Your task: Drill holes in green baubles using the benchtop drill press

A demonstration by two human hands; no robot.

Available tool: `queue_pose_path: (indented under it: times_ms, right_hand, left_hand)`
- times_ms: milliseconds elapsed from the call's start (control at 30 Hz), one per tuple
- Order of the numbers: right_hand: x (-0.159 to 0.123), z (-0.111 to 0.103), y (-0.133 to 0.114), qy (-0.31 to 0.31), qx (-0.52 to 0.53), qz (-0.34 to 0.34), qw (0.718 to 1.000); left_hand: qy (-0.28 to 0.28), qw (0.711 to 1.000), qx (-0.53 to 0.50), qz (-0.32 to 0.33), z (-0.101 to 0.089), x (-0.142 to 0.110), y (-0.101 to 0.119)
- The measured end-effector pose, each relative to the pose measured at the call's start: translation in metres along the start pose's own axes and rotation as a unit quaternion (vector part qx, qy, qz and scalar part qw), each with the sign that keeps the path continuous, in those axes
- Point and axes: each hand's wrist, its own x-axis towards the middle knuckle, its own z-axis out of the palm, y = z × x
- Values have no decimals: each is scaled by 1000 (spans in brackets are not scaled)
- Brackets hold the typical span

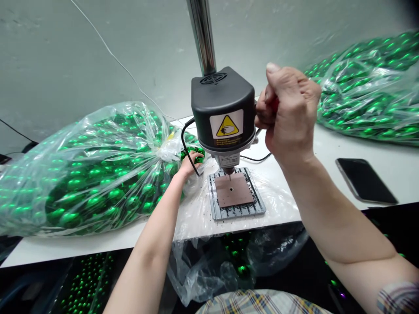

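Observation:
My right hand (288,107) is closed around the feed lever of a black bench drill press (225,102), on the right side of its head; a bit of red shows between the fingers. My left hand (191,163) has its fingers curled on shiny green balls (199,155) at the mouth of a clear plastic bag (108,170) full of such balls. Under the drill bit, a brownish square plate (234,198) with a dark hole lies on the slotted grey base (238,213). Dark shavings are scattered around the plate.
A second bag of green balls (369,96) lies at the back right. A phone (366,181) rests on the white table (322,163) near its front edge. Loose clear plastic (203,279) hangs over the front edge. A black cable (185,137) loops left of the drill head.

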Motion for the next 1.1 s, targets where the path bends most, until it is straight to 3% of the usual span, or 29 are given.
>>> queue_pose_path:
  times_ms: [100,200,267,367,467,600,733,967,1100]
  right_hand:
    - [2,0,2,8,20,-7,1000]
    - [2,0,4,12,30,-9,999]
    - [2,0,4,5,26,-8,1000]
    - [2,-1,4,2,21,-9,1000]
    - [1,-3,4,-11,5,-9,1000]
    - [1,-3,3,-14,6,-16,1000]
    - [0,-2,1,-19,5,-1,1000]
    - [1,1,-3,-13,-1,11,1000]
    - [1,0,-4,-20,7,6,1000]
  left_hand:
    - [7,999,-32,-24,-4,-7,-4]
    - [48,993,-92,-63,-18,-22,0]
    - [77,972,-196,-107,-31,-36,8]
    - [111,917,-349,-158,-51,-63,24]
    - [111,906,-372,-170,-59,-98,41]
    - [39,918,-347,-189,-44,-142,60]
    - [-3,914,-352,-201,-18,-164,70]
    - [-50,959,-247,-133,12,-161,78]
    - [-48,981,-162,-96,25,-154,81]
